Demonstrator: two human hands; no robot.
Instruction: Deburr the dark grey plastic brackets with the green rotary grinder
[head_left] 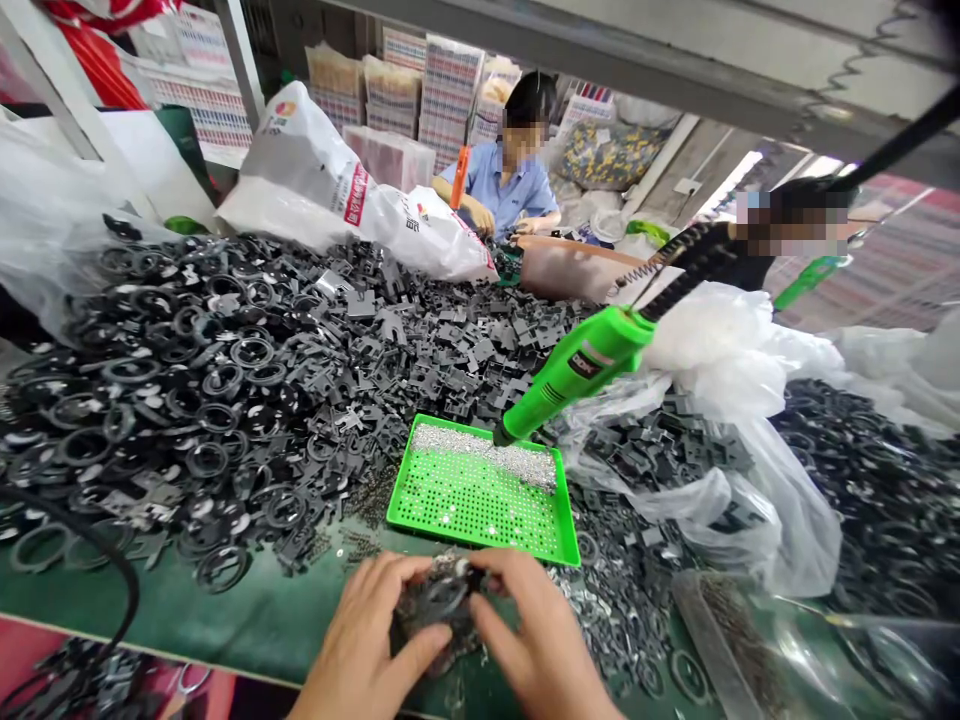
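Observation:
My left hand (379, 625) and my right hand (525, 620) close around a small dark round part (444, 598) at the front of the bench. My left hand grips its left side, with the thumb across the front. On the other side, my right thumb and fingers press against its right edge. Something greyish lies under the part, but my hands hide most of it. Just beyond my hands sits a green perforated tray (480, 530) with small silvery screws (480, 445) heaped along its far side. A green electric screwdriver (574, 370) hangs above, its dark tip over the tray.
Dark rings (206, 460) and flat grey brackets (465, 330) pile up across the bench (285, 610). Clear plastic bags (750, 520) and a clear bin (705, 630) stand to the right. One person (517, 180) sits opposite, another (787, 230) farther right.

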